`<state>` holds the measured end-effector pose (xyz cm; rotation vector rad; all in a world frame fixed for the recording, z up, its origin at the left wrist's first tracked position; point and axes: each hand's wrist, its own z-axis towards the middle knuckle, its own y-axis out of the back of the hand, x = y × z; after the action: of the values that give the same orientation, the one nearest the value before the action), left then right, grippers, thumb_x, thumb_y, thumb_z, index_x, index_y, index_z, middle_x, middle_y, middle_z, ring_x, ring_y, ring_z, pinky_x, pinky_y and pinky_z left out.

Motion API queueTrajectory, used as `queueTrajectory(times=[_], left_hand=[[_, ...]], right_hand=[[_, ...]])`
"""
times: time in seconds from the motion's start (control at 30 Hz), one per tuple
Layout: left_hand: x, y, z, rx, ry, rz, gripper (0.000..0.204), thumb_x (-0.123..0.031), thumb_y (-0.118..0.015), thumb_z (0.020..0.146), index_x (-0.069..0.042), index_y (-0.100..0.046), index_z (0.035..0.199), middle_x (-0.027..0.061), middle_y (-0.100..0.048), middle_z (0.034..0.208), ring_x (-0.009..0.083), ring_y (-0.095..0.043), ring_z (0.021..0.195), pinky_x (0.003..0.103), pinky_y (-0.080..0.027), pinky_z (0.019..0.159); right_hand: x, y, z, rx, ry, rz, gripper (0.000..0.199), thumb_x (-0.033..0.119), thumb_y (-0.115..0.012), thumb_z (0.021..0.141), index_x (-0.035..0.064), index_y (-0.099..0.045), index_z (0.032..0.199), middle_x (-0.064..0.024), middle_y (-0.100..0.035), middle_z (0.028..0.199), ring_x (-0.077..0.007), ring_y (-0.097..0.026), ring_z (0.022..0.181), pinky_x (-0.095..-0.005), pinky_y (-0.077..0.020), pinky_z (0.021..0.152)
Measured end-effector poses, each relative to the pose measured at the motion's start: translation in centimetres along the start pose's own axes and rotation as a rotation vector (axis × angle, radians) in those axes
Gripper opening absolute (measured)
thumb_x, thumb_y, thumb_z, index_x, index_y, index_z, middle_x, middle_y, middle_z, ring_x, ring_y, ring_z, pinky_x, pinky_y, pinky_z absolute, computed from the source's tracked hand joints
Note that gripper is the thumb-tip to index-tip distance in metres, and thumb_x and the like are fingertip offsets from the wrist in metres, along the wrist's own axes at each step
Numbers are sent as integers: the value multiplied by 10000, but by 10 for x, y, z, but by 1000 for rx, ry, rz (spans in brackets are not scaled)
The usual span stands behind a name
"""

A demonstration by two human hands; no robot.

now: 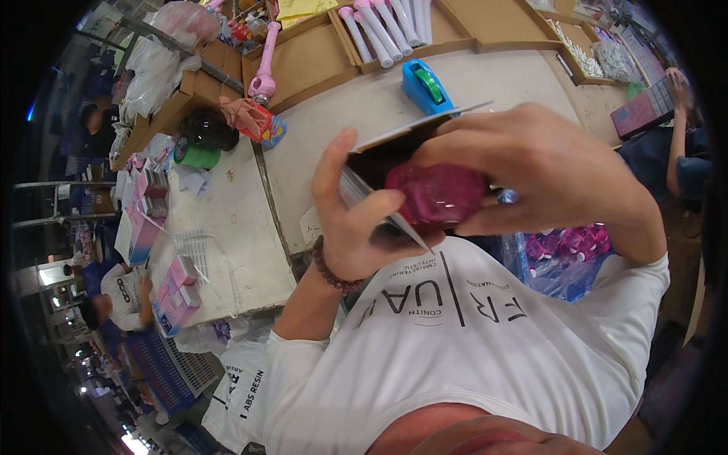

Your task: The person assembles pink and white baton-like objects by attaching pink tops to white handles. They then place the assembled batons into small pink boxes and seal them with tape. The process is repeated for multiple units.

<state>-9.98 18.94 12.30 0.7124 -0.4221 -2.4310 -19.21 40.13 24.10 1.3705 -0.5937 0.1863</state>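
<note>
My left hand (343,227), with a beaded bracelet at the wrist, is wrapped round a small open carton (373,168). The carton is tilted in front of my chest; its dark inside and pale flaps show. My right hand (523,168), slightly blurred, is closed on a shiny deep-pink, rounded piece (441,194). That piece sits at the carton's open mouth, partly between its flaps. Its exact kind cannot be made out, and the fingertips of my right hand are partly hidden behind it and the carton.
Beyond my hands stand a blue tape dispenser (427,87) and cardboard trays (303,57) with pink-and-white wands (387,30). A red-and-blue container (267,125) is at the left. More pink pieces (569,243) lie in plastic at right. Other people work at both sides.
</note>
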Motion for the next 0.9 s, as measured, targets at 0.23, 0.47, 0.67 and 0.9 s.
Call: queueTrajectory(times=[0.23,0.47,0.67,0.9], left_hand=[[-6,-10,-2,30,-46,-47,625,-418,-881,607,-177,-533,1068,291,-334,1392,441,-454,1201,522,-427,946],[-21,-40,-7,1,-67,-47,279,-217,-697,736,-209,-586,992,187,-479,1317,379,-484,1170,517,-377,950],[-12,-26,-4,105,-102,-16,587,-430,-871,604,-189,-546,1029,267,-371,1349,430,-490,1135,526,-424,889],[10,15,-14,-109,43,-91,577,-454,-820,695,-187,-488,1083,280,-332,1341,460,-450,1188,505,-467,965]], right_hand=[[-8,-42,54,455,-32,-208,366,250,-614,804,32,-614,1099,-198,-646,1020,-323,-651,916,-395,-504,819],[-10,-51,53,503,-33,-306,338,234,-540,843,45,-604,1115,-191,-617,1109,-299,-618,1014,-367,-480,866],[-13,-54,53,674,-267,-166,314,217,-531,850,56,-600,1111,-177,-625,1084,-300,-622,985,-352,-486,842],[-32,-1,-30,-283,103,223,369,211,-625,872,-20,-604,1158,-167,-662,1027,-289,-661,910,-359,-527,804]])
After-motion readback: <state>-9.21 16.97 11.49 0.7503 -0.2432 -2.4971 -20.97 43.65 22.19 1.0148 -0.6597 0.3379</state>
